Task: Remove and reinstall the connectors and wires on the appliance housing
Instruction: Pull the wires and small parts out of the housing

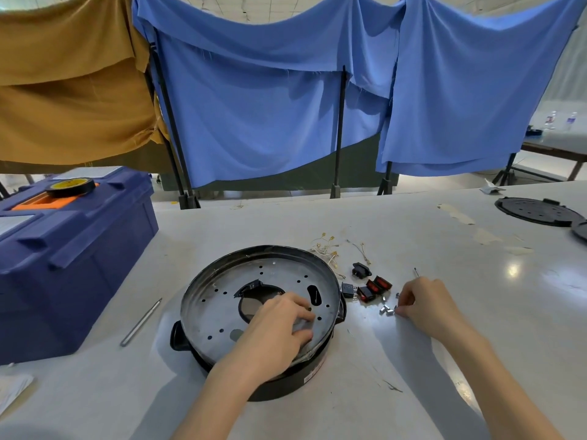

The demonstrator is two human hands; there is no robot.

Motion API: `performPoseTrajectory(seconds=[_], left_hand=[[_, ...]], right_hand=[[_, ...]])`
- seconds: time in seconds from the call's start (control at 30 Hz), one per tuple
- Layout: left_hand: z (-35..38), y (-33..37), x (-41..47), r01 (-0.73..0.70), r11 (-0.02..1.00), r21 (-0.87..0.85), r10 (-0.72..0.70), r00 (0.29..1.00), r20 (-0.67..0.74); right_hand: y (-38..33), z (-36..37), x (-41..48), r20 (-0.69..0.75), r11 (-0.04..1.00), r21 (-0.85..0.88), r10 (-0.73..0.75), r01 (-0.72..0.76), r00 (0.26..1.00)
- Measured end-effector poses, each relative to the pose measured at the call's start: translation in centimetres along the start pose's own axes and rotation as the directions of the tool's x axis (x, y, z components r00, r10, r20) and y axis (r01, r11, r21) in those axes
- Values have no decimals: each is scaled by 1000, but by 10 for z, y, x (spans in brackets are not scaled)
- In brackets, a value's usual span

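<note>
Housing: the appliance housing (pixel 222 300) is sitting near the front edge of the bench (pixel 413 223)
Left hand: the left hand (pixel 279 325) is resting on the housing's plate, fingers relaxed, gripping nothing
Right hand: the right hand (pixel 425 303) is pinching one of the metal connectors (pixel 387 310), fingers curled
Wires: the wires (pixel 327 249) are lying just behind the housing

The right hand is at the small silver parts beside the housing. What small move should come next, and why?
Probably pinch one of the silver parts and lift it clear. The right hand has curled fingertips at that pile, though a firm pinch is not visible, while the left hand rests on the housing, apparently steadying it.
</note>
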State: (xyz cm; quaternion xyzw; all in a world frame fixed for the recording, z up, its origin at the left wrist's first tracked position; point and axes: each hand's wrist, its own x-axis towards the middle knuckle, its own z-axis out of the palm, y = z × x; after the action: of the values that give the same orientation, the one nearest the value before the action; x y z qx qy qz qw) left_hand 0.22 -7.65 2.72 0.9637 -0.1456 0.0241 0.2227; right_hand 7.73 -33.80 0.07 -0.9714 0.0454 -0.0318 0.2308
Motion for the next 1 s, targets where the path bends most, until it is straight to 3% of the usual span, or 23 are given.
performPoseTrajectory(seconds=[0.1,0.23,0.3,0.4,0.47,0.57,0.63,0.83,1.0], left_hand=[[0,1,-1,1,1000,14,-1,1000,3],[-1,3,-2,1,1000,22,-1,1000,3],[-2,3,-2,1,1000,5,-1,1000,-12],[-5,7,0,22,998,-66,-30,992,-120],[-8,12,2,-8,965,-262,-57,969,-241],[-15,21,1,-83,832,-549,-98,951,-292],[-19,24,0,-113,781,-614,-105,946,-307],[-24,22,-4,-164,726,-668,-152,909,-387],[-26,20,1,-223,795,-564,-112,860,-498]], right_hand=[[0,2,0,-1,1000,-15,1,-1,1000],[-8,-8,-7,-83,972,228,-42,60,996],[-20,-18,-15,-133,882,447,-98,147,986],[-48,-33,-31,-108,670,696,-258,258,960],[-67,-39,-40,-49,563,774,-404,290,914],[-90,-35,-46,23,518,796,-543,313,840],[-99,-29,-46,35,499,809,-567,309,823],[-105,-20,-42,19,413,868,-580,275,814],[-108,-14,-38,-5,372,900,-512,227,859]])
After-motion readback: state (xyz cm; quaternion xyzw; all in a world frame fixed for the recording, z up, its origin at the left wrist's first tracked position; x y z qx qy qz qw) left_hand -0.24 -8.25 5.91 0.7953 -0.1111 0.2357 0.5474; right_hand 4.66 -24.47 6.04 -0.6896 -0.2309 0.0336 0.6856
